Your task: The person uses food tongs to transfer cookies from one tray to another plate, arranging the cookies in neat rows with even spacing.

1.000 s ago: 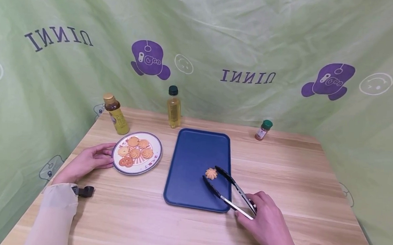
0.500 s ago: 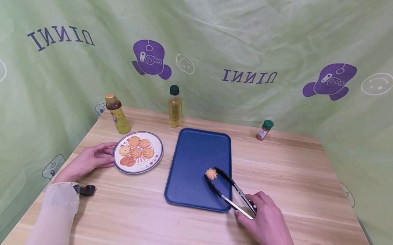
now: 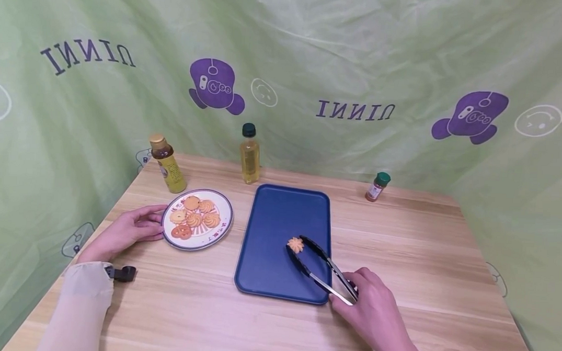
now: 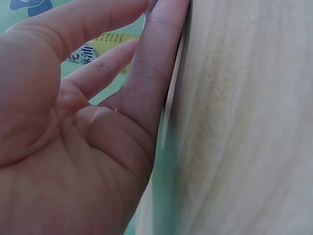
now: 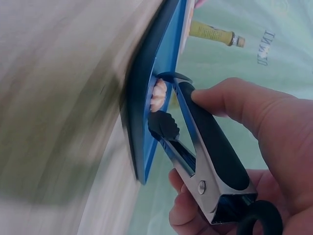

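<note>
In the head view my left hand touches the left rim of a white plate with its fingers fairly straight. Several cookies lie on that plate. My right hand grips metal tongs with black tips, thumb along one arm. The tongs' tips stand either side of a small ridged cookie on a blue tray. In the right wrist view the cookie sits between the tips; whether both press it is unclear. The left wrist view shows my palm and fingers close to the tabletop.
A brown-and-yellow bottle stands behind the plate. An oil bottle with a dark cap is near the tray's far left corner. A small green-capped jar stands back right. Green printed cloth hangs around the wooden table.
My right hand and the tongs have shifted slightly left and away from me. The cookie has moved the same way on the tray, between closer tips. My left hand stays at the plate.
</note>
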Demonstrator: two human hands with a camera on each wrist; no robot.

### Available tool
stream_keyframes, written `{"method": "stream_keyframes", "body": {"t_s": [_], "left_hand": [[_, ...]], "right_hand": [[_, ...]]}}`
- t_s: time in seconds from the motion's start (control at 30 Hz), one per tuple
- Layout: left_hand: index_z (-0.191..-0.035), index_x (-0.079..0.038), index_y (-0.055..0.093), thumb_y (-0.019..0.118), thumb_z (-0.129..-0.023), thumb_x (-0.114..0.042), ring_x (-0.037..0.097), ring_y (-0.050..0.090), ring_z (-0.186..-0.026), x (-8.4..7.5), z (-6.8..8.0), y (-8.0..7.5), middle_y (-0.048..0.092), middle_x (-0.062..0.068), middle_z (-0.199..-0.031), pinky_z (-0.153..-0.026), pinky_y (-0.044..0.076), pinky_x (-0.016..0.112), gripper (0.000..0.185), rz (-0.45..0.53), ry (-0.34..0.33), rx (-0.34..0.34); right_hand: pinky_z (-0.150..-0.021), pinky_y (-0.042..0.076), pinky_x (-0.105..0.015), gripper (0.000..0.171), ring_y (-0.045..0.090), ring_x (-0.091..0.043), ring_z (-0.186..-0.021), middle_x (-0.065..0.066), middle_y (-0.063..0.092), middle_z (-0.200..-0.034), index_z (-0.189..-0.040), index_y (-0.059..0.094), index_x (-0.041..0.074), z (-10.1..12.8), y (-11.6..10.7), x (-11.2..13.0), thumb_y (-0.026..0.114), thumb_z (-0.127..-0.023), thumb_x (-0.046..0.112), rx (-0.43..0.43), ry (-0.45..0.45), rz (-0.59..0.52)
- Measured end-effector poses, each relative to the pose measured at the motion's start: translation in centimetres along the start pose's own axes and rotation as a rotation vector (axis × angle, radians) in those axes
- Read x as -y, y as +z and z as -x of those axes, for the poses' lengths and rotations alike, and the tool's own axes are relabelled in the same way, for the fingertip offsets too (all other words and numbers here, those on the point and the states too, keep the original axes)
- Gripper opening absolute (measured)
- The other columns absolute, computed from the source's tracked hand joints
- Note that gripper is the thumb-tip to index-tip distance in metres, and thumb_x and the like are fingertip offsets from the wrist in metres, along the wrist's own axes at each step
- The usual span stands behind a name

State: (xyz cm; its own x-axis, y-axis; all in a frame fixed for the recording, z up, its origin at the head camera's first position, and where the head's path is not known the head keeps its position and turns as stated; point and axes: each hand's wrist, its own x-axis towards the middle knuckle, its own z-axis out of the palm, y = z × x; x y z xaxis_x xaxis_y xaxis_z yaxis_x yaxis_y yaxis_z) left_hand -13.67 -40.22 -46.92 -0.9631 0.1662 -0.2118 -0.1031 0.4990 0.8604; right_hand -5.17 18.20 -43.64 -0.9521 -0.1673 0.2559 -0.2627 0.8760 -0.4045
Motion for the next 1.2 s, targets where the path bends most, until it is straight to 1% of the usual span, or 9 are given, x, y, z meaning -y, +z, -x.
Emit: {"method": "stream_keyframes", "body": {"t_s": [0.17, 0.23, 0.33, 0.5, 0.7, 0.83, 0.97, 1.13, 1.2], "left_hand": [[-0.173, 0.000, 0.035, 0.071, -0.111, -0.016, -0.006, 0.073, -0.112, 0.0, 0.0, 0.1, 0.056, 0.036, -0.158, -0.098, 0.066, 0.021, 0.074, 0.003, 0.004, -0.004], [-0.173, 0.000, 0.035, 0.072, -0.111, -0.017, -0.006, 0.072, -0.113, 0.0, 0.0, 0.1, 0.052, 0.036, -0.164, -0.098, 0.066, 0.021, 0.074, 0.007, 0.007, -0.004], [-0.173, -0.001, 0.036, 0.074, -0.110, -0.020, -0.007, 0.072, -0.113, 0.0, 0.1, 0.1, 0.049, 0.035, -0.168, -0.098, 0.066, 0.021, 0.076, 0.016, 0.005, -0.004], [-0.173, -0.001, 0.036, 0.075, -0.110, -0.019, -0.006, 0.073, -0.114, 0.1, 0.1, 0.1, 0.054, 0.035, -0.160, -0.099, 0.066, 0.022, 0.077, 0.028, -0.001, -0.002], [-0.173, -0.002, 0.036, 0.075, -0.110, -0.019, -0.005, 0.074, -0.110, 0.1, 0.0, 0.1, 0.059, 0.032, -0.151, -0.097, 0.065, 0.018, 0.076, 0.002, 0.001, -0.021], [-0.172, 0.001, 0.036, 0.073, -0.110, -0.016, -0.003, 0.074, -0.111, -0.1, -0.1, 0.1, 0.060, 0.034, -0.153, -0.097, 0.065, 0.018, 0.075, 0.004, 0.022, -0.013], [-0.172, 0.003, 0.034, 0.071, -0.111, -0.014, -0.005, 0.074, -0.112, -0.1, 0.0, 0.1, 0.058, 0.036, -0.155, -0.097, 0.066, 0.021, 0.074, 0.014, 0.015, -0.009], [-0.172, 0.003, 0.034, 0.071, -0.111, -0.012, -0.004, 0.074, -0.112, 0.0, 0.0, 0.0, 0.056, 0.036, -0.157, -0.097, 0.067, 0.023, 0.074, 0.035, 0.009, -0.011], [-0.173, 0.002, 0.034, 0.072, -0.110, -0.012, -0.004, 0.074, -0.111, -0.1, 0.0, 0.0, 0.056, 0.037, -0.156, -0.097, 0.067, 0.024, 0.075, 0.042, 0.004, -0.014]], "right_hand": [[-0.063, 0.042, -0.022, 0.037, 0.051, -0.008, -0.078, 0.003, 0.068, -0.092, -0.108, 0.085, 0.009, -1.0, 0.7, 0.8, 0.095, -0.077, 0.025, 0.040, 0.013, -0.019], [-0.063, 0.042, -0.022, 0.038, 0.051, -0.009, -0.078, 0.002, 0.068, -0.092, -0.110, 0.085, 0.008, -1.5, 1.0, 1.3, 0.095, -0.078, 0.026, 0.066, 0.020, -0.027], [-0.063, 0.042, -0.022, 0.041, 0.052, -0.010, -0.078, 0.000, 0.070, -0.094, -0.112, 0.085, 0.007, -2.2, 1.5, 2.0, 0.095, -0.079, 0.028, 0.087, 0.007, -0.038], [-0.067, 0.051, -0.028, 0.044, 0.058, -0.011, -0.083, -0.002, 0.072, -0.098, -0.113, 0.084, 0.005, -3.3, 2.1, 3.7, 0.094, -0.080, 0.032, 0.087, -0.084, -0.023], [-0.072, 0.059, -0.033, 0.045, 0.062, -0.015, -0.087, -0.002, 0.072, -0.098, -0.113, 0.083, 0.004, -4.8, 2.6, 6.5, 0.094, -0.081, 0.034, 0.094, -0.214, -0.045], [-0.076, 0.060, -0.034, 0.043, 0.065, -0.016, -0.091, -0.001, 0.074, -0.100, -0.113, 0.083, 0.005, -5.5, 3.3, 8.2, 0.093, -0.082, 0.034, 0.119, -0.243, -0.075], [-0.077, 0.061, -0.035, 0.041, 0.067, -0.017, -0.093, 0.000, 0.074, -0.101, -0.113, 0.084, 0.006, -6.2, 4.1, 9.7, 0.090, -0.083, 0.033, 0.149, -0.265, -0.111], [-0.079, 0.063, -0.035, 0.040, 0.067, -0.019, -0.095, -0.001, 0.075, -0.103, -0.114, 0.084, 0.005, -7.0, 5.0, 11.3, 0.087, -0.086, 0.033, 0.179, -0.299, -0.110], [-0.078, 0.062, -0.034, 0.040, 0.066, -0.019, -0.094, -0.002, 0.075, -0.102, -0.114, 0.083, 0.005, -7.4, 5.2, 11.9, 0.087, -0.086, 0.034, 0.189, -0.319, -0.103]]}}
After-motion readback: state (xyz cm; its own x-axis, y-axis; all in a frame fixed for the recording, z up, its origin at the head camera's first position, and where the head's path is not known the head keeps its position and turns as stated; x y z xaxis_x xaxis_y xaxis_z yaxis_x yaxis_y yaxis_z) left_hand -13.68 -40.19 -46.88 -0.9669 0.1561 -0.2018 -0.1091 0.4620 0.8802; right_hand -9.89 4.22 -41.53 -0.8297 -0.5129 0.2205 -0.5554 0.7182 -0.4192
